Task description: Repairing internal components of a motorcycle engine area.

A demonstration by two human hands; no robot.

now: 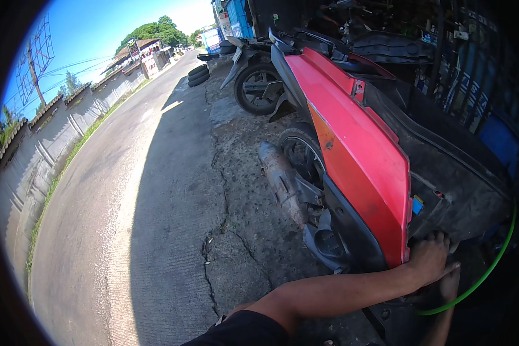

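A scooter with a red side panel (363, 150) and a black seat (461, 190) stands close on my right. My left arm reaches across to the seat's near end. There my left hand (429, 258) has its fingers curled in against the dark parts; what they grip is hidden in shadow. Just below it is my right hand (450, 282), mostly in the dark, its fingers not clear to see. A bright green hose or cable (496, 262) curves past the right hand. A small blue and yellow piece (417, 205) lies beside the red panel.
The scooter's rusty exhaust muffler (282, 181) juts out on the left, beside a wheel (301, 151). Another motorbike's wheel (259, 88) and stacked tyres (198, 75) are farther off. Cracked concrete (236, 254) meets the road (98, 213); a wall (46, 150) runs along its far side.
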